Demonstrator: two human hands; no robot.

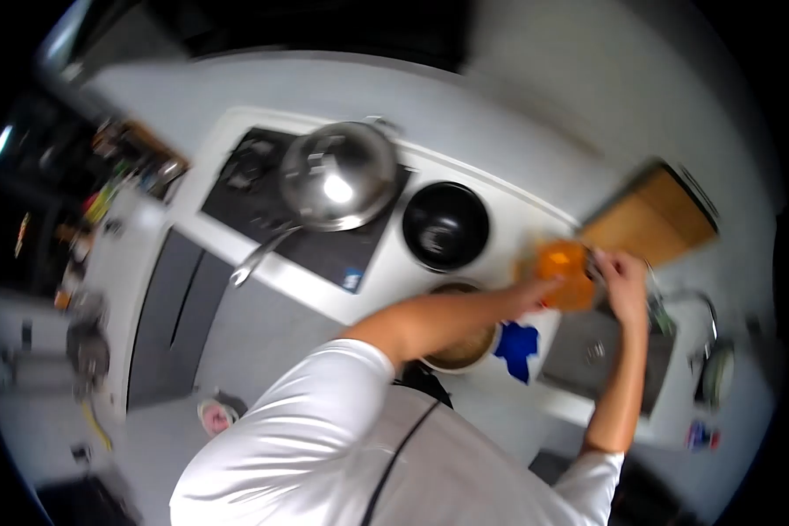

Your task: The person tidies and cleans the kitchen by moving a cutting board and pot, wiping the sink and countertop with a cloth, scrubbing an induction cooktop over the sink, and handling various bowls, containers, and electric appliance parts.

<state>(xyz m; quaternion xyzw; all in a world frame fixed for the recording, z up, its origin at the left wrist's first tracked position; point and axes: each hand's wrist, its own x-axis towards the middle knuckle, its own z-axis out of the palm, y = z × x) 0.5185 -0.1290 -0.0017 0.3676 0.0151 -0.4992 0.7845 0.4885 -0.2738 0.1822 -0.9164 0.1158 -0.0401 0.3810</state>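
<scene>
An orange object (566, 275), blurred by motion, is held at the right between my two hands, over the counter beside the sink. My left hand (537, 296) reaches across and grips its left side. At its right side my right hand (622, 279) is closed on a small dark part that is too blurred to make out. Below my left forearm is a round pot or bowl (465, 348) with brownish contents, partly hidden by the arm. A blue cloth (519, 351) lies next to it.
A lidded steel pan (338, 175) stands on the dark cooktop (237, 210), its handle toward me. Right of it is a black bowl (446, 226). A wooden cutting board (653, 219) leans at the wall behind the sink (587, 358). A tap (713, 320) is far right.
</scene>
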